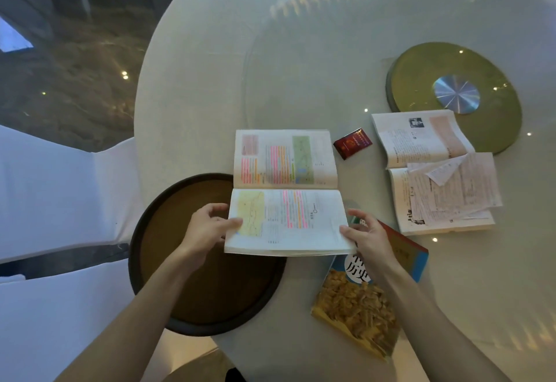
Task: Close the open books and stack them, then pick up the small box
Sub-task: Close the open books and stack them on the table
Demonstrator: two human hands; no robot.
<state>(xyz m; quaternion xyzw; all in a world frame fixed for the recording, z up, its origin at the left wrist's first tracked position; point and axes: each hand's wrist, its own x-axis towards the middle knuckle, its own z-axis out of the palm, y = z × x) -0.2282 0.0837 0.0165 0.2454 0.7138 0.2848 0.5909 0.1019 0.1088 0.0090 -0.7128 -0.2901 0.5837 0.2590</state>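
An open book with highlighted pages [285,189] lies in the middle of the round table. My left hand [207,228] grips the left edge of its near half. My right hand [365,234] grips the right edge of that same half, which is lifted slightly. A second open book [427,168] with loose papers on it lies to the right. A closed book with a yellow and blue cover [367,300] rests under my right wrist. The small dark red box [352,143] sits between the two open books.
A round dark-rimmed brown tray [192,285] sits at the table's near left edge, partly under the open book. An olive round turntable base [451,93] with a silver hub lies at the back right under glass. White-covered chairs [60,201] stand to the left.
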